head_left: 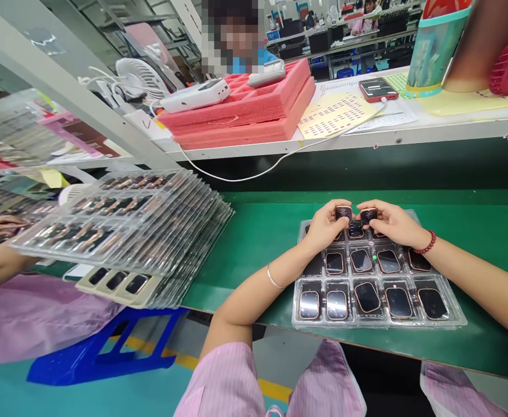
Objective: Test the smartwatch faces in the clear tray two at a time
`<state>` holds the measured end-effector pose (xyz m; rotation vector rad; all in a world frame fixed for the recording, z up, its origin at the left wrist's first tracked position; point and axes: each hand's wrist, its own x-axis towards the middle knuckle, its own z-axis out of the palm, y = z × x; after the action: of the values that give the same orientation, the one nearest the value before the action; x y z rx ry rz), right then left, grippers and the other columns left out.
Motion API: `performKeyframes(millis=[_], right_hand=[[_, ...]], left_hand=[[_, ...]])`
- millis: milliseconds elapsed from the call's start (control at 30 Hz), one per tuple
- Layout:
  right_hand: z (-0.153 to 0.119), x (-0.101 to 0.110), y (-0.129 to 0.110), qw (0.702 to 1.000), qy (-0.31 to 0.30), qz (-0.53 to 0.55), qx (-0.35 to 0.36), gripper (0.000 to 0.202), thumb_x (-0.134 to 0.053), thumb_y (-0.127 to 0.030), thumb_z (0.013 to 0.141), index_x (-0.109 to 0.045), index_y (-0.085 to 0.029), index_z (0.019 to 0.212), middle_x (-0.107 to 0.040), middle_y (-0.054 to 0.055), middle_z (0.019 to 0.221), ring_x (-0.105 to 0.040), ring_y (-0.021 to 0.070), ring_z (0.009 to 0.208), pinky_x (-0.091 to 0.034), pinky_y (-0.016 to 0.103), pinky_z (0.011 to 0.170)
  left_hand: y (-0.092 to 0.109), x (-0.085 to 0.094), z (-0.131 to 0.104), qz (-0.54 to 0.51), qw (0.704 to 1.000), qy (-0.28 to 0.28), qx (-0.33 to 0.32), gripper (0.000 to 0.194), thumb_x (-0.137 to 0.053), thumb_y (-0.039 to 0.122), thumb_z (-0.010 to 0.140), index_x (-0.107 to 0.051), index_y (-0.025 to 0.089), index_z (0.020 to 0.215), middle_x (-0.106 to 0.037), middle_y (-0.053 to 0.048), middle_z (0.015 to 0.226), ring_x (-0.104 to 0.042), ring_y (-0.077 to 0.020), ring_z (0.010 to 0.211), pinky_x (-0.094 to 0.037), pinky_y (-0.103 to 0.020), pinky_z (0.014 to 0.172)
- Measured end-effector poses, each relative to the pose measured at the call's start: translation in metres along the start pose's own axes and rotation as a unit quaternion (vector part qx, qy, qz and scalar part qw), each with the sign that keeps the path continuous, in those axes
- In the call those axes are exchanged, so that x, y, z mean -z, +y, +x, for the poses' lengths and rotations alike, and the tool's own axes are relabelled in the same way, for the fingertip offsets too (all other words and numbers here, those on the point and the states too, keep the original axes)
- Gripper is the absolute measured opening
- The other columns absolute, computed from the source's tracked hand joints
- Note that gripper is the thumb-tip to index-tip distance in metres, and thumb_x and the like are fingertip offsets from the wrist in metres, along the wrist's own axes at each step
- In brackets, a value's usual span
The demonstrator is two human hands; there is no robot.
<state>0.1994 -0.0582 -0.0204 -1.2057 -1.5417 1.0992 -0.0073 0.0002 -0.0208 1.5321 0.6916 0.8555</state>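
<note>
Head view: the left hand (323, 227) has its fingers pinching one watch (343, 212), the right hand (397, 225) another, above the tray (459, 317) on the worktop (258, 231), where a slack grip could drop either onto those beneath.

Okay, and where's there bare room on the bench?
The green bench top is bare between the tray stack and your left forearm, and beyond your right forearm. It's crowded at the watch tray, where your left hand and right hand each hold a watch, and around the shelf's pink foam.
</note>
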Motion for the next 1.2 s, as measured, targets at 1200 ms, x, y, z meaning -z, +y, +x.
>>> performKeyframes(millis=[1200], right_hand=[[0.0003, -0.0005, -0.0021, 1.000, 0.004, 0.016, -0.019, 0.042, -0.056, -0.017, 0.080, -0.062, -0.021, 0.122, -0.073, 0.008, 0.104, -0.073, 0.0202, 0.081, -0.053, 0.025, 0.052]], left_hand=[[-0.0040, 0.0023, 0.0003, -0.024, 0.999, -0.037, 0.001, 0.043, -0.074, 0.026, 0.077, -0.062, 0.016, 0.117, -0.071, -0.007, 0.103, -0.067, -0.0161, 0.086, -0.053, -0.030, 0.081]])
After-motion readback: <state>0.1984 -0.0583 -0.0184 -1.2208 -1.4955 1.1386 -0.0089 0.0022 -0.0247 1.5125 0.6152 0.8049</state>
